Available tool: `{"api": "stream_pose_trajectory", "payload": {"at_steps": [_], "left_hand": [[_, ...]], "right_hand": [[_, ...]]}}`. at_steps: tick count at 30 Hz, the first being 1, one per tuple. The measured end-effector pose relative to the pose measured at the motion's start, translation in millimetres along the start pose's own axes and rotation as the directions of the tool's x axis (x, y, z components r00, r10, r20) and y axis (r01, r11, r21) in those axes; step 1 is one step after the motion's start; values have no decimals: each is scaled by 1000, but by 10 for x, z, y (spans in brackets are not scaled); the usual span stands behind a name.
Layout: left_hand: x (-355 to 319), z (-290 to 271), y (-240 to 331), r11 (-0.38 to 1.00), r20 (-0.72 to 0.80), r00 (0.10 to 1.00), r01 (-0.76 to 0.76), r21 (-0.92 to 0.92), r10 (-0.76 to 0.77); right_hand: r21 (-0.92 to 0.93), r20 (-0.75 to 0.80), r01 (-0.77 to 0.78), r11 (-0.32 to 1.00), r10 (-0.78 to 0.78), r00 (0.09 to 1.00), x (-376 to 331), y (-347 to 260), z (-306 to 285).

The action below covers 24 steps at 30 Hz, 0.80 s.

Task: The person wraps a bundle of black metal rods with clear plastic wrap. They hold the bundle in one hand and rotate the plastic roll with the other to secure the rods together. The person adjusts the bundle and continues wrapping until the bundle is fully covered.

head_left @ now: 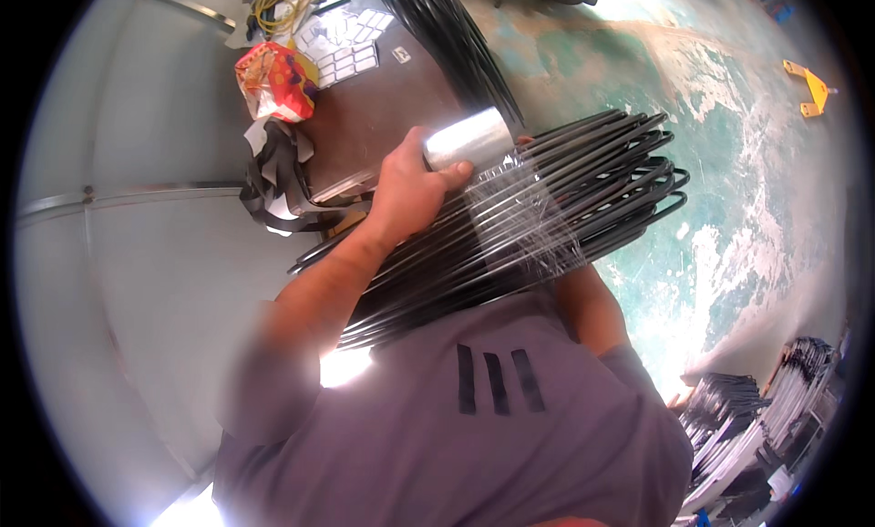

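My left hand is closed round a roll of clear wrapping film, thumb on the near side, at the far edge of a bundle of black rods. The bundle lies slantwise in front of my body, with bent, looped ends at its right. A band of clear film is wrapped round its right half. My right forearm passes beneath the bundle. The rods hide most of my right hand; only what looks like a fingertip shows beside the roll, so its grip cannot be made out.
Beyond the bundle stands a brown table with white label sheets, a red bag, yellow cord and more black rods. Grey panels rise at left. A yellow bracket-like object and stacked rods are at right.
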<state>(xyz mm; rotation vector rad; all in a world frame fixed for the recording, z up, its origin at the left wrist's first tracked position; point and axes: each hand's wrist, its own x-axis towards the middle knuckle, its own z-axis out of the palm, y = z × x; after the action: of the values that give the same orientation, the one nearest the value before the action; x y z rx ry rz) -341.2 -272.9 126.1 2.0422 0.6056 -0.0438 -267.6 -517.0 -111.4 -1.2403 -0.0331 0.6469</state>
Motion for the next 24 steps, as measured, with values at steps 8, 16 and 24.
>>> {"api": "stream_pose_trajectory", "payload": {"at_steps": [8, 16, 24], "left_hand": [[-70, -2, -97, 1000, -48, 999, -4, -26, 2], [-97, -17, 10, 977, -40, 990, -127, 172, 135], [40, -11, -69, 981, 15, 985, -174, 84, 173]], "right_hand": [[171, 355, -137, 976, 69, 932, -167, -865, 3], [-333, 193, 102, 937, -38, 980, -452, -771, -33], [-377, 261, -33, 926, 140, 955, -1388, -1185, -346]]}}
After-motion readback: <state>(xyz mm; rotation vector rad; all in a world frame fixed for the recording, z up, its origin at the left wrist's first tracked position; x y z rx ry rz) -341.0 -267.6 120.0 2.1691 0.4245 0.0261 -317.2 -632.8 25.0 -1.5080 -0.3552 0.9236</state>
